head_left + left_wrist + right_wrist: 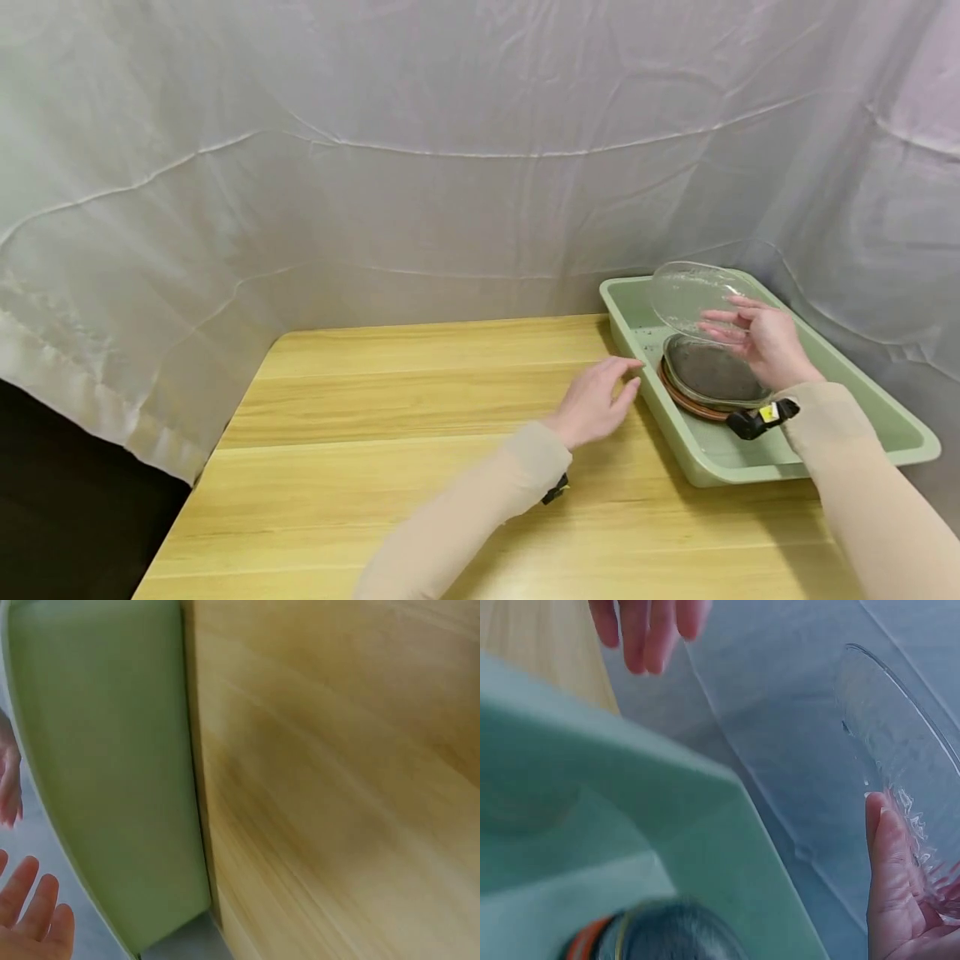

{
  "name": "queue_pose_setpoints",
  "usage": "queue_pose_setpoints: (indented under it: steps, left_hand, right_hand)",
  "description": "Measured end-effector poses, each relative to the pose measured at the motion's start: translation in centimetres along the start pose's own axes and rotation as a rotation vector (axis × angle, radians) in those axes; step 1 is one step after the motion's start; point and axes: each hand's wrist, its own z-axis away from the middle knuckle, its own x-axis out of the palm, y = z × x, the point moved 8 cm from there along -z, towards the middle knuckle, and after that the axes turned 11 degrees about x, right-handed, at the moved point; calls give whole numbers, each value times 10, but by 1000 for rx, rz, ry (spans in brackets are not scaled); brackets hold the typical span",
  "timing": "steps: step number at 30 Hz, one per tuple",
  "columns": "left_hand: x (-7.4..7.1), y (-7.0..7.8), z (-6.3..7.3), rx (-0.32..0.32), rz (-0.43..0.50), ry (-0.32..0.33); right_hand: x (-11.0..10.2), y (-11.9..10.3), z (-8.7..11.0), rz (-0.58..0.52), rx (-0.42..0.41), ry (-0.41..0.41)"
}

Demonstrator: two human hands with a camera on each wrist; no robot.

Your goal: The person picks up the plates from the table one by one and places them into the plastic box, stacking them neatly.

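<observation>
My right hand [772, 340] pinches a clear glass plate [684, 302] by its edge, thumb on one face and fingers on the other. The plate is tilted up above a pale green tub [678, 429]. In the right wrist view, patterned texture shows on the glass plate [900, 742] near the thumb. Below it, inside the tub, lies a stack of plates [716, 371], a dark grey one uppermost and an orange-brown rim lower down. My left hand [595, 402] holds nothing; its loosely bent fingers reach the tub's left rim.
The tub stands at the right end of a wooden table [375, 483]. Grey-white curtains [450, 208] hang behind and to both sides. At lower left, beyond the table's edge, is a dark area [75, 500].
</observation>
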Motion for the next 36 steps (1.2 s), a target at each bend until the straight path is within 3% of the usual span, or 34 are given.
queue_pose_setpoints:
  steps: [7, 13, 21, 27, 36]
  left_hand:
    - [20, 22, -4, 148, -173, -91]
    - [34, 31, -4, 233, -261, -155]
    - [37, 29, -2, 220, -274, -182]
    - [38, 26, -1, 206, -268, -183]
    - [40, 27, -2, 210, -280, -195]
  right_hand:
    - [-28, -3, 0, -69, -35, 18]
    - [-47, 1, -2, -67, -41, 59]
    - [-65, 15, -9, -9, 21, 87]
    - [-68, 18, -13, -4, 1, 70]
    - [-78, 23, -13, 53, -4, 132]
